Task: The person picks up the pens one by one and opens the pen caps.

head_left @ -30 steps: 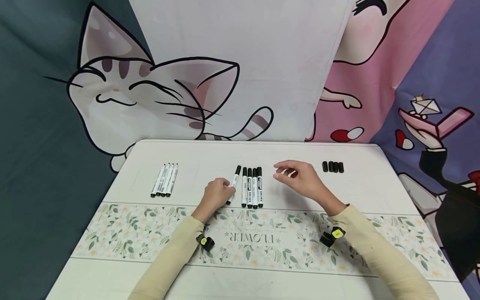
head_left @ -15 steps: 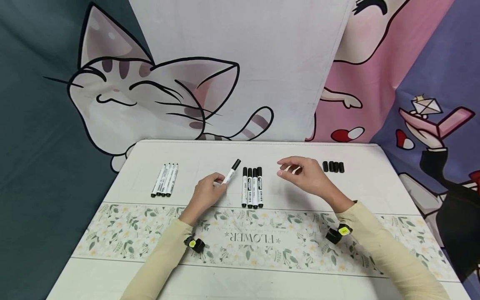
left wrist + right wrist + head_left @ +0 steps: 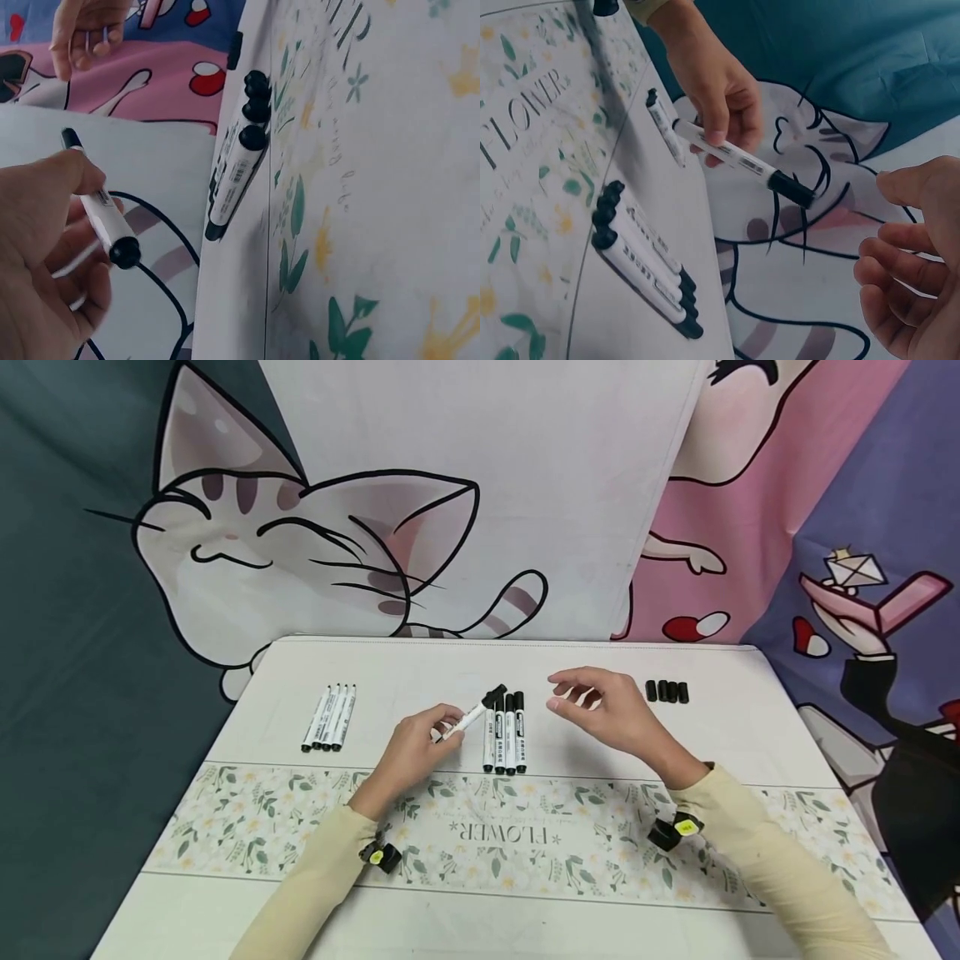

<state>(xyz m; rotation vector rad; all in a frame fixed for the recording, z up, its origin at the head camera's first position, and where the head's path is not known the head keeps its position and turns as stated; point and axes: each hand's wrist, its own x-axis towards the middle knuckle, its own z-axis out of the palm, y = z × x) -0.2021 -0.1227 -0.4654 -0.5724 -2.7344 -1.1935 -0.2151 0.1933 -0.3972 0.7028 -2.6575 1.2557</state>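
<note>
From my place I look on the left hand [image 3: 416, 739], which pinches a white, slim, round marker with a black cap [image 3: 471, 717]. The thumb lies on the upper side of the barrel and the other fingers are bent under it, so the grip is narrow and the marker is between them. The barrel is slanted: its capped end comes out past the fingertips, towards the right hand, and its black rear end sits beside the bent fingers. In the head view the cap of it overlaps the top of the leftmost pen in a row of four white markers with black caps [image 3: 510, 735]; in the right wrist view I see this held marker raised, well apart from that row.

The right hand [image 3: 607, 702] is in the air, to the right of the row. Its fingers are loosely curved, and there is a rather wide gap between the thumb and the forefinger. The held marker is outside this gap, with its cap pointing to that side.

To the left, four white uncapped markers with thin black tips [image 3: 330, 718] lie side by side, the tips away from the person. To the far right I see four short, black, cylindrical caps [image 3: 663, 691], close together on the white table with a flowery printed band [image 3: 442, 914]
</note>
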